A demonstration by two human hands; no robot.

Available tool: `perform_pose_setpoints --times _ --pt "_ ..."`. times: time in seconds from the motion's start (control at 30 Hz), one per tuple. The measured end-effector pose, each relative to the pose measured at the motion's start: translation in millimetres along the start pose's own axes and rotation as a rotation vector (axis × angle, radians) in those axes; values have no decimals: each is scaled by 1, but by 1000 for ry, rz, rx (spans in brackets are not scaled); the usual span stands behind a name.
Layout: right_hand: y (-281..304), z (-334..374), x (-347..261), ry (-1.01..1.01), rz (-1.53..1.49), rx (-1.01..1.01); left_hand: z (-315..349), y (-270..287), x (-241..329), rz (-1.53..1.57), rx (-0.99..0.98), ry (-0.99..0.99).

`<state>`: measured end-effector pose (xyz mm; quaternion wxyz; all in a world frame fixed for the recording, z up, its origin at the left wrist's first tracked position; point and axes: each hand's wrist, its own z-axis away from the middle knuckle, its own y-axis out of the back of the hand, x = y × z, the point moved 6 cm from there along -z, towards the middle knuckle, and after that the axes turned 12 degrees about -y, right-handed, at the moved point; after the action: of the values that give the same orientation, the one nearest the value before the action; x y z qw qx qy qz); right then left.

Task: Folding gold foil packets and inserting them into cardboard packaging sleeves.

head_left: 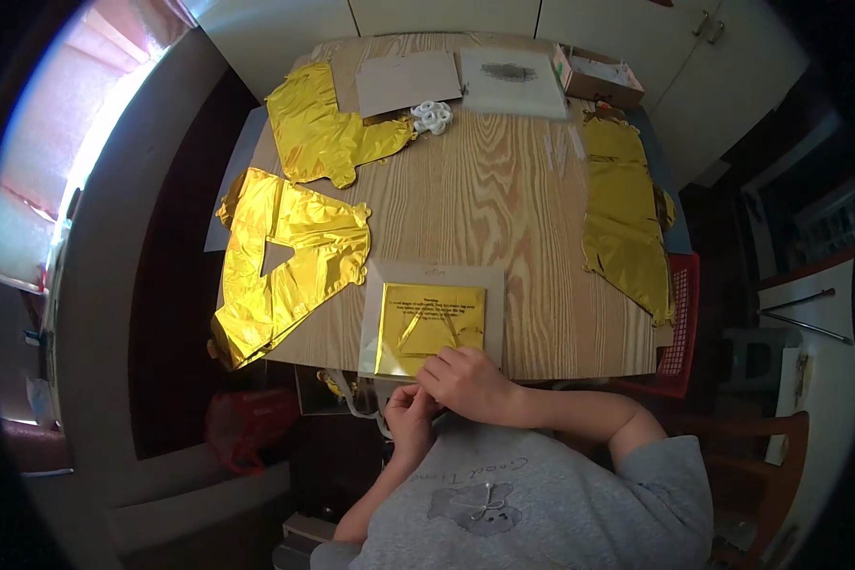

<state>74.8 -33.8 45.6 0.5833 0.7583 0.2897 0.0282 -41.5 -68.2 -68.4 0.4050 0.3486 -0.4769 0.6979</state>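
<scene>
Near the table's front edge lies a clear plastic bag [493,344] with folded gold foil [432,302] inside and dark print across it. My right hand [464,382] is closed at the bag's lower right edge, its fingers bent together. Just below and to its left, my left hand [409,416] is pinched shut beyond the table edge, fingertips close to the right hand's. Whatever is between the fingers is too small or hidden to make out. To the left lies a flat, letter-shaped gold foil balloon [299,228] with a triangular hole.
Another flat gold balloon [304,128] lies far left, and one [627,209] along the right edge. White rings [432,117], clear straws [559,150], a grey-brown card [407,81], a plastic-covered sheet [513,90] and an open box [600,81] occupy the back. A red basket [679,332] stands right.
</scene>
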Motion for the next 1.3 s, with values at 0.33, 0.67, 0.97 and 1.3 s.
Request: perform_pose_setpoints --times 0.33,0.67,0.97,1.3 --pt "-10 15 16 -33 17 -37 -5 -10 6 -57 -110 6" --pt "-2 22 29 -185 -96 49 -13 -21 19 -379 -335 73" --pt "-3 30 50 -279 24 48 -12 -28 19 -335 -353 63" --pt "8 29 83 -219 114 83 -29 -51 71 -1162 -566 -653"
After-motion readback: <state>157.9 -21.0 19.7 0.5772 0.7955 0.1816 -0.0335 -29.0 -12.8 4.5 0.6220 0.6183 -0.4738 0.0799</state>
